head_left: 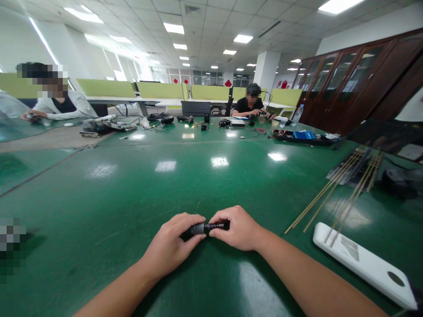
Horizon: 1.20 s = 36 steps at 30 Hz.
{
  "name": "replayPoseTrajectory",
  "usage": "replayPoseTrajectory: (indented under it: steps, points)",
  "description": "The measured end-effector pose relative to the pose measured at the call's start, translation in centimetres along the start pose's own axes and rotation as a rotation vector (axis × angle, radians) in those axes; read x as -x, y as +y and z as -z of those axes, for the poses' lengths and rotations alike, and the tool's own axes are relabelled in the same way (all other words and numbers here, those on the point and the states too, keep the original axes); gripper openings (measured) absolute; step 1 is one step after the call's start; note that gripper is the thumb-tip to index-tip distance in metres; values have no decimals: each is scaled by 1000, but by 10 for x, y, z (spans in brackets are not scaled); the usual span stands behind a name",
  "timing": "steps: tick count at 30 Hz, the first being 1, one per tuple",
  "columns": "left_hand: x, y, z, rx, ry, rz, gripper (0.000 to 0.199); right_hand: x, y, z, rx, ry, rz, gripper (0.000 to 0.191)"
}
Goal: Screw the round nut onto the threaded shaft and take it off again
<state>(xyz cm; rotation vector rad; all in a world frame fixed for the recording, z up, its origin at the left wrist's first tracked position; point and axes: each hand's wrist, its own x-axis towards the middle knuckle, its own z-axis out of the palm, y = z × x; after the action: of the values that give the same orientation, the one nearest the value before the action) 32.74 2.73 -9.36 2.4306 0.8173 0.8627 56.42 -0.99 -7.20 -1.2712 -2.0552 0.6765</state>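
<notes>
A small dark cylindrical device [198, 228] lies sideways between my two hands, low over the green table, near its front middle. Its left part is a thicker grey-black body, and my left hand [175, 240] is closed round it with thumb and fingers. The thinner right part shows ridges or a coil and a brownish section. My right hand [236, 229] pinches that end between thumb and fingertips. The palms hide both far ends of the device.
On the green table [139, 189], thin wooden sticks [325, 189] and a white oblong case [363, 264] lie at the right. A black tray [300, 137], tools and small parts line the far side. Two people sit beyond, one far left, one at the back.
</notes>
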Motion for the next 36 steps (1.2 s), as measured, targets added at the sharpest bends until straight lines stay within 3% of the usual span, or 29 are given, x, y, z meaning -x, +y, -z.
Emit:
replayPoseTrajectory:
  steps: [36]
  points:
    - [0,-8,4,-22,54,1,31,-2,5,3,-17,28,-54,14]
